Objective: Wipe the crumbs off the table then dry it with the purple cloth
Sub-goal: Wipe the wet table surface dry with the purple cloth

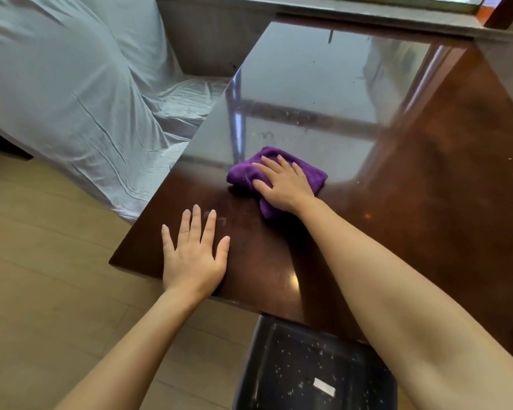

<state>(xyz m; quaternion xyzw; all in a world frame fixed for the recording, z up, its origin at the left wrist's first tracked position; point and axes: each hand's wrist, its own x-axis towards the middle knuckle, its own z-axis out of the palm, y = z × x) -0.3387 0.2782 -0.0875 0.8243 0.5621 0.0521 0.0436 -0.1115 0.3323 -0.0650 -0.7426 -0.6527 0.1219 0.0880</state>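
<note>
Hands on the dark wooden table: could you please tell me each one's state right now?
Left hand: open, flat on the table.
Right hand: open, pressing the folded purple cloth.

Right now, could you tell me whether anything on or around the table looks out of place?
Nothing is spilled or damaged. A few pale specks and faint smears remain on the glossy table beyond the purple cloth. The dark bin below the near edge holds white scraps.
</note>
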